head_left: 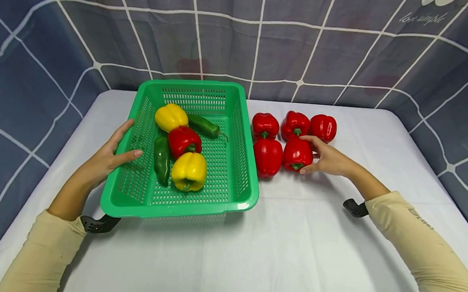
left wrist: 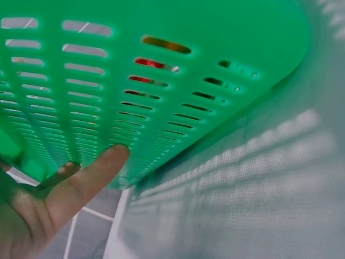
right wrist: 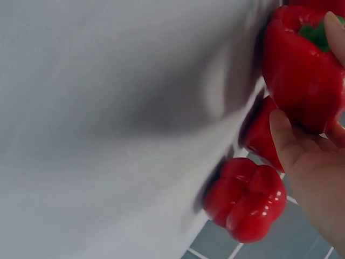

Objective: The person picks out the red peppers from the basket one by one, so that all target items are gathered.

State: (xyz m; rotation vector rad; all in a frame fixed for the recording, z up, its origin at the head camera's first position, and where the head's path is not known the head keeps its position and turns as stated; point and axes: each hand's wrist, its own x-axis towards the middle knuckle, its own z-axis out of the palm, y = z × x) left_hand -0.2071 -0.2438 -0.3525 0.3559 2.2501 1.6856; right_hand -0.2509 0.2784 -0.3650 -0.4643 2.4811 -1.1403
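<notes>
A green plastic basket stands on the left half of the table. In it lie two yellow bell peppers, one red bell pepper and two long green peppers. My left hand is at the basket's left side, touching it with fingers and thumb extended. To the basket's right, my right hand holds a red bell pepper between thumb and fingers. Close around it are several other red bell peppers; one of them shows below the hand in the right wrist view.
White cloth covers the table. A dark grey checked curtain hangs behind it and along both sides. Dark straps are on both wrists, the left one near the basket's front left corner.
</notes>
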